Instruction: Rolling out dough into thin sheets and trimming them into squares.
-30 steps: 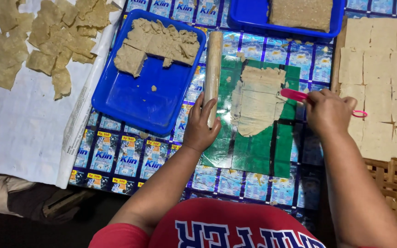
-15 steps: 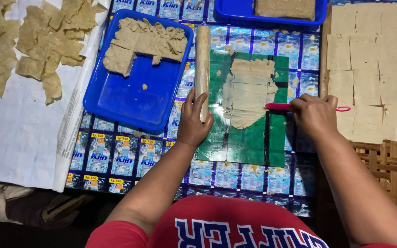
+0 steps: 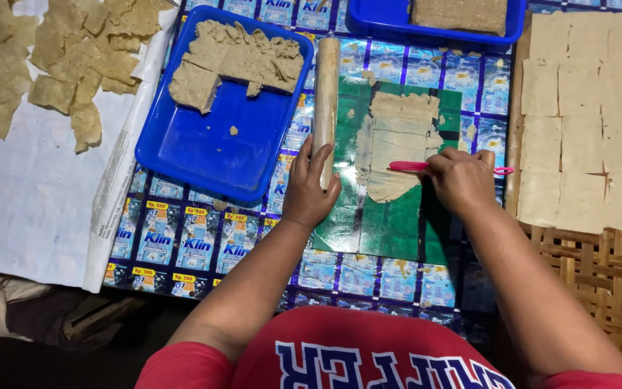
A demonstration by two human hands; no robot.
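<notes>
While pinning the wooden rolling pin [image 3: 325, 101] at its near end, left hand [image 3: 309, 189] lies loosely curled over it, fingers spread on top, likely to stop it rolling. Right hand [image 3: 462, 181] clenched around pink cutter tool [image 3: 415, 166], tip laid across the flattened dough sheet [image 3: 396, 140], held level as if for a straight cut. Dough sheet on green mat [image 3: 390, 223], centre of worktop [image 3: 203, 241] covered in printed sachet wrap. Blue tray [image 3: 203, 151] left of pin, with raw dough lump [image 3: 242, 57] at its far end, within reach. Second blue tray [image 3: 397, 25] far centre. Cut squares [image 3: 584, 122] laid flat in rows at right, apart from mat; irregular pieces [image 3: 44, 65] spread on white sheet [image 3: 23, 209] far left.
</notes>
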